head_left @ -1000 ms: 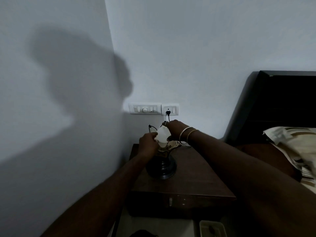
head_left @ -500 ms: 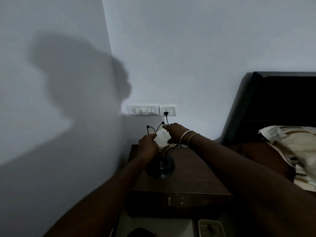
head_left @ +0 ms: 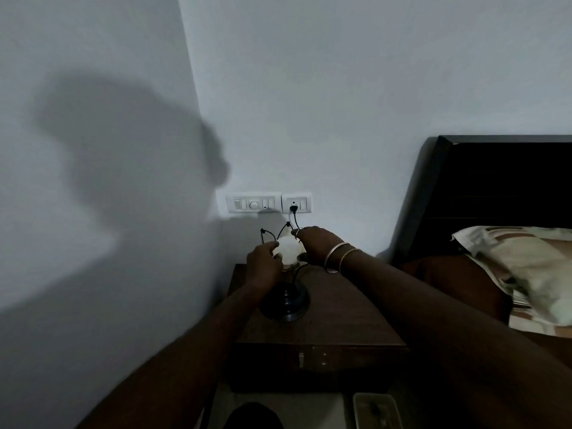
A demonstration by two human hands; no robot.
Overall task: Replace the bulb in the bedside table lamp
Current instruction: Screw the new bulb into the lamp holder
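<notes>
A small lamp with a dark round base (head_left: pixel 286 300) stands on the dark wooden bedside table (head_left: pixel 340 317). A white bulb (head_left: pixel 289 250) sits at its top, among thin black wire arms (head_left: pixel 269 235). My left hand (head_left: pixel 263 267) closes around the lamp just below and left of the bulb. My right hand (head_left: pixel 315 244), bangles on its wrist, grips the bulb from the right and above. The socket under the bulb is hidden by my fingers.
A switch panel (head_left: pixel 253 203) and a wall socket (head_left: pixel 296 203) with the lamp's black plug sit on the wall above the table. A dark headboard (head_left: pixel 495 187) and a patterned pillow (head_left: pixel 526 267) lie to the right. A small tray (head_left: pixel 376 410) rests on the floor below.
Both hands stay on the lamp and bulb. My right hand has shifted slightly around the bulb, and more of the white bulb shows between my hands.
</notes>
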